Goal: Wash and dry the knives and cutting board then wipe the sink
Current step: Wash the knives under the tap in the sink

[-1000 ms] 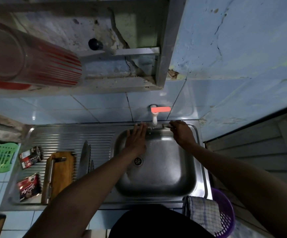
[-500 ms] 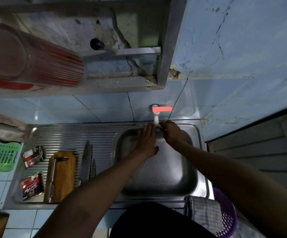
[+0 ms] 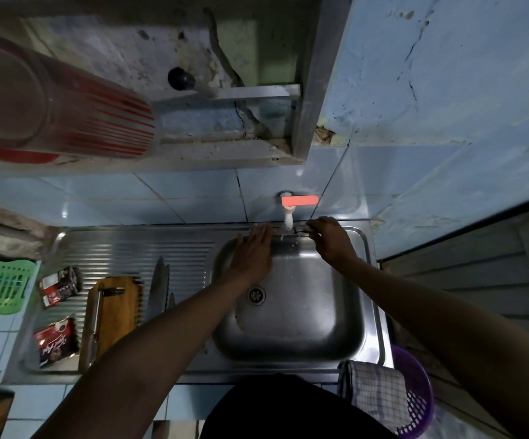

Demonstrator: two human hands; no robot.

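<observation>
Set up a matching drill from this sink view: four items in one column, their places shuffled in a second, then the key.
Items
1. cutting board
2. checked cloth
3. right hand
4. drain

Places
A. at the basin's back rim beside the tap, holding a knife
B. on the ribbed drainboard, left of the basin
C. in the basin floor
D. draped over the purple basket's rim, right of the sink's front

Pairs: 1-B, 2-D, 3-A, 4-C
</observation>
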